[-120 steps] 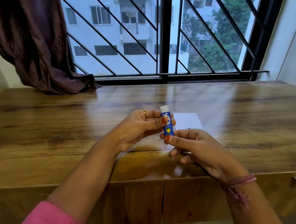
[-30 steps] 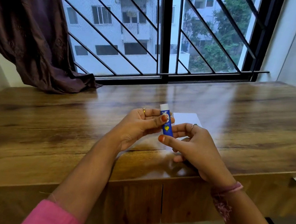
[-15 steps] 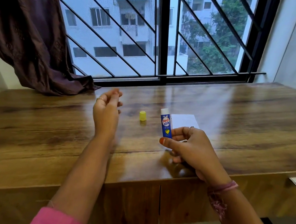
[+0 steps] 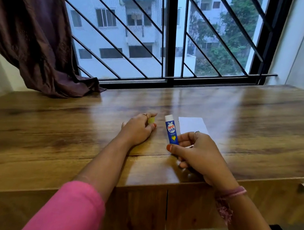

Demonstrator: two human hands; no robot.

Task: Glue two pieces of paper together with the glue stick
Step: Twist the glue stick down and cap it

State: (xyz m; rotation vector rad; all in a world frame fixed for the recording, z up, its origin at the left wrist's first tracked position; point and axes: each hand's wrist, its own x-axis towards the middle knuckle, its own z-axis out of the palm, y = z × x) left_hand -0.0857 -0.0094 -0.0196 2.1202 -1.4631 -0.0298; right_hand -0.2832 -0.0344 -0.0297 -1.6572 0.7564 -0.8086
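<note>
On the wooden desk [image 4: 256, 119] below the barred window [image 4: 169, 38], the right hand [image 4: 198, 154] pinches the glue stick [image 4: 171, 131] by its lower end, thumb in front and fingers curled behind. The stick stands nearly upright, tilted a little to the left, its blue label facing the camera and its white top uncapped. Just right of it — partly under the right hand's fingers — lies the white paper [image 4: 192, 124] (whether one sheet or two stacked cannot be told). The left hand [image 4: 137, 130] rests on the desk to the left of the stick, apart from it, fingers curled round the small yellow cap [image 4: 151, 120], which peeks out between thumb and fingertips. A brown curtain [image 4: 31, 26] hangs at the far left, its hem on the desk.
</note>
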